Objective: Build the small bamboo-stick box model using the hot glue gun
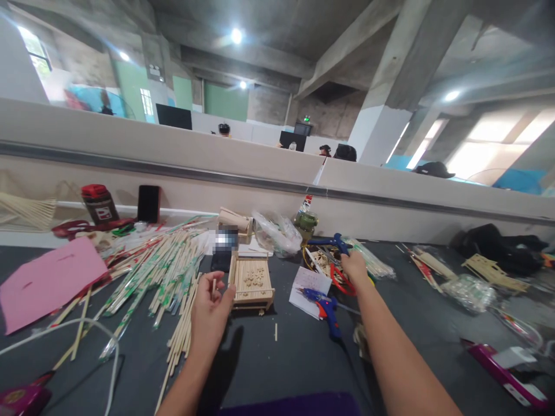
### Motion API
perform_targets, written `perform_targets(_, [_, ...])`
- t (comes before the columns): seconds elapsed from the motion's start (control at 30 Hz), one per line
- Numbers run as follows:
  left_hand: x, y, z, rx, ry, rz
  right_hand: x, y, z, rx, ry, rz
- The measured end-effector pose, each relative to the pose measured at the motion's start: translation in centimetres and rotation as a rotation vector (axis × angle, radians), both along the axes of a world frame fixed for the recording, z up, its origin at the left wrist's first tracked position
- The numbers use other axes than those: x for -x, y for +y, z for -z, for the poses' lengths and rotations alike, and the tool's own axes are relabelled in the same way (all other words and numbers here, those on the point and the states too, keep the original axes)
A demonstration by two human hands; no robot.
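Observation:
My left hand [211,309] pinches a short wooden stick piece [214,285] between thumb and fingers, just left of a small wooden model bed [252,281] on the dark table. My right hand [354,267] reaches far forward onto a red-handled cutter [339,278] in a heap of small wooden parts, next to a blue-handled tool [332,241]. Whether its fingers close around the cutter is hidden by the back of the hand. A blue glue gun [324,307] lies on a white paper [309,289] between my arms.
A big pile of wrapped and loose chopsticks [160,271] spreads at the left beside a pink sheet [45,282]. A phone [148,203], a red-lidded jar [99,203] and plastic bags [275,233] stand along the grey partition wall [390,202]. Wooden parts and packets lie at right.

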State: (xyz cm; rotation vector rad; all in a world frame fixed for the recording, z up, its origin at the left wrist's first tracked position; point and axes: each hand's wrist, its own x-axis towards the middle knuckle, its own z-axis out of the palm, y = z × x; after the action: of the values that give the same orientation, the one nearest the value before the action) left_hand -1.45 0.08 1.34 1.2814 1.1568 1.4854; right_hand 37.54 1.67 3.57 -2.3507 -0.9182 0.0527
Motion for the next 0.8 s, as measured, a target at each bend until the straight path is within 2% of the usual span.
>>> perform_targets(0.07, [0.3,0.9,1.0,-0.024,0.153,-0.056,-0.6,0.3,0.6,0.095,-0.019,0.02])
perform_targets(0.17, [0.8,1.8,1.9,-0.068,0.342,-0.071,-0.9,0.9,1.1,0.201,-0.041,0.017])
perform_targets(0.27, [0.9,2.1,2.1,-0.073,0.483,-0.034,-0.9,1.3,1.2,0.279,-0.066,0.003])
perform_targets(0.43, [0.9,2.1,2.3,-0.048,0.548,0.081,0.3,1.0,0.6,0.353,-0.118,-0.031])
perform_targets(0.67, [1.4,3.1,2.8,-0.022,0.513,0.032,3.5,-0.7,-2.0,0.299,-0.254,-0.069])
perform_targets(0.77, [1.8,3.7,2.8,-0.032,0.473,-0.002,5.7,-1.8,-2.9,0.203,-0.279,-0.141])
perform_targets(0.8, [2.0,3.8,2.7,-0.024,0.468,-0.012,6.8,-2.2,-2.9,0.114,-0.239,-0.192])
